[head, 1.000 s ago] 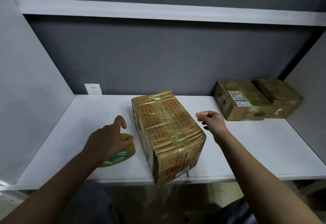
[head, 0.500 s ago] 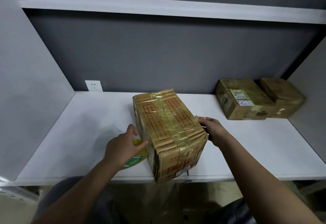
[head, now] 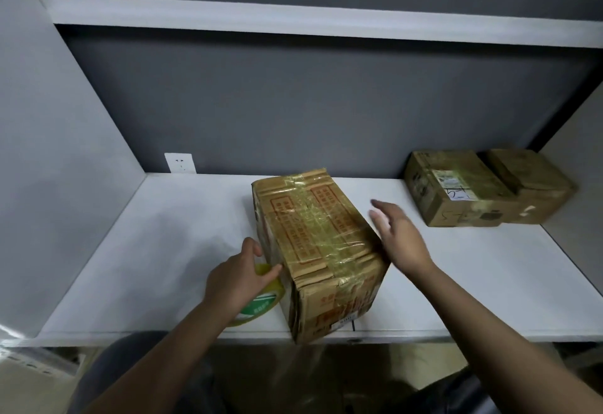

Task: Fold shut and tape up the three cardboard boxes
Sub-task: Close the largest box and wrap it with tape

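I see the taped box [head: 318,250] in the middle of the white shelf [head: 156,250], its near end slightly over the front edge, clear tape across its top and down the near face. Half a second ago my right hand [head: 396,237] was pressed against the box's right side; now it has lifted off and hangs beside the top right edge, fingers straight and spread, a little blurred. My left hand [head: 239,278] has hardly moved: it still rests on the tape roll [head: 257,307], thumb touching the box's left face, fingers loosely curved over the roll. The box itself has not shifted. The roll, yellow with a green label, lies flat just left of the box.

At the far right two more boxes [head: 456,192] sit touching each other against the side panel. A white socket [head: 180,162] is on the dark grey back wall at far left, and another white shelf board [head: 293,20] runs above.
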Action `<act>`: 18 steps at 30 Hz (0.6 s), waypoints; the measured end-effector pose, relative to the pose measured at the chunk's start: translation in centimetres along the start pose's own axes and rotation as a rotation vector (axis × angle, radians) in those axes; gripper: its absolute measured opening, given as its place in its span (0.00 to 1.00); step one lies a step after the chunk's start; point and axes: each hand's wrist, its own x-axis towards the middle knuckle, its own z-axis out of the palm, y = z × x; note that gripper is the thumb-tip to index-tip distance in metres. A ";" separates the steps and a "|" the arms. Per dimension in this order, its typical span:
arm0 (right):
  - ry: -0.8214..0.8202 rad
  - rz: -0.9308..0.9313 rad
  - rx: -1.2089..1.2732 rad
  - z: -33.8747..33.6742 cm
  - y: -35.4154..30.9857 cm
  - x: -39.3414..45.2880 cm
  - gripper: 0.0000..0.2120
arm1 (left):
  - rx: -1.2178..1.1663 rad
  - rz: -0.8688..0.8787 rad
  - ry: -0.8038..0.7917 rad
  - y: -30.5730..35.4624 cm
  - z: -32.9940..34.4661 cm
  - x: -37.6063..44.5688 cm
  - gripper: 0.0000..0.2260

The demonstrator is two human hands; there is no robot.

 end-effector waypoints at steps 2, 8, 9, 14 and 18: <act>-0.295 -0.234 -0.320 0.5 -1.1 -2.2 0.41 | -0.014 -0.001 -0.003 -0.1 0.3 0.0 0.19; -0.435 -0.327 -0.586 0.4 -2.0 -4.1 0.51 | -0.046 0.015 0.003 0.1 0.6 -0.2 0.18; -0.445 -0.365 -0.598 0.5 -2.2 -4.1 0.50 | -0.050 0.013 -0.002 0.1 0.5 -0.2 0.18; -0.481 -0.444 -0.546 3.1 -4.7 -6.0 0.46 | -0.058 -0.001 -0.022 0.3 0.3 -0.2 0.19; -0.450 -0.382 -0.533 5.5 -6.8 -7.2 0.47 | -0.078 -0.012 -0.047 0.4 0.4 -0.2 0.18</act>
